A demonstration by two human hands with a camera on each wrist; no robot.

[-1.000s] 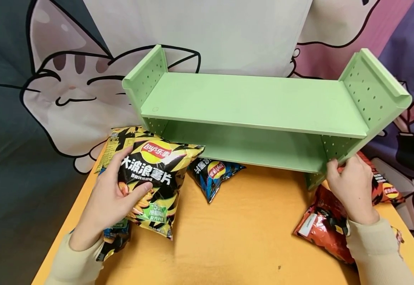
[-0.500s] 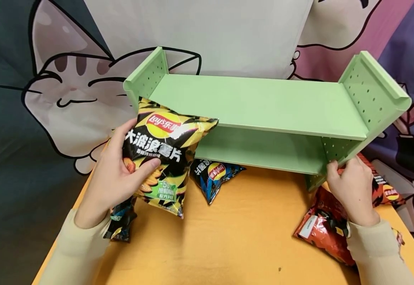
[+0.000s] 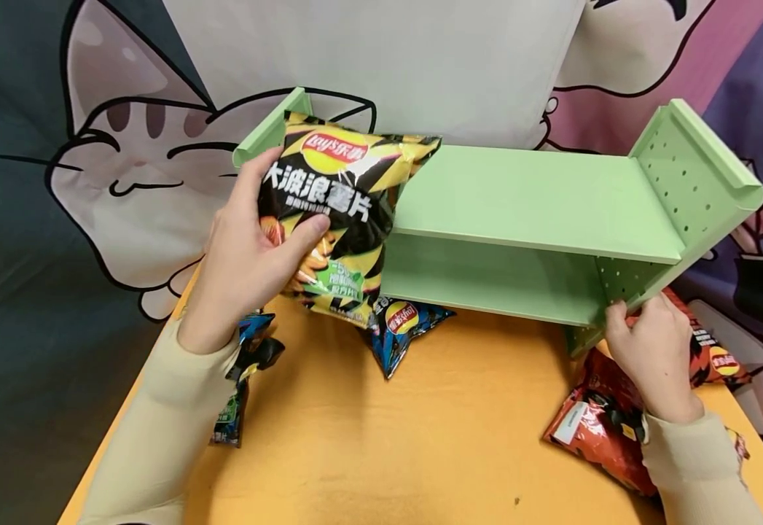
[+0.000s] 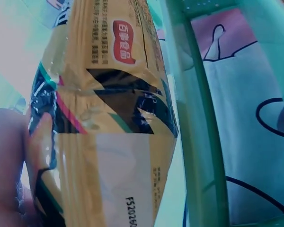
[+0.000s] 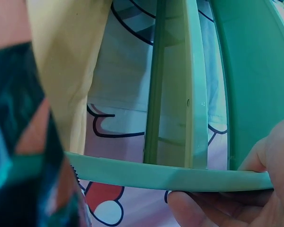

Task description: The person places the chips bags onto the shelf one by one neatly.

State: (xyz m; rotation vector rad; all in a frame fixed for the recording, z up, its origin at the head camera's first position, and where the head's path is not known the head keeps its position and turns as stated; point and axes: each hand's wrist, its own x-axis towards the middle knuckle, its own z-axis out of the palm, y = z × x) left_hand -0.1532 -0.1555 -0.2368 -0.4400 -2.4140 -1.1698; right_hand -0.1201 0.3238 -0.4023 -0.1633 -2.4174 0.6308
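Observation:
My left hand grips a black and yellow Lay's chip bag by its left side, thumb across the printed front. The bag is raised before the left part of a green two-tier shelf and hides some of it. In the left wrist view, the back of the chip bag fills the middle, with the shelf's green edge to its right. At the shelf's right end, my right hand pinches the lower edge of the perforated side panel, thumb and fingers on opposite faces.
A blue chip bag lies under the shelf's front edge. More blue and black bags lie beside my left forearm. Red chip bags surround my right hand on the yellow table. A cartoon cloth hangs behind.
My left hand has lifted the black and yellow chip bag up and to the right, from table height to the upper tier's level. My right hand keeps its hold on the shelf.

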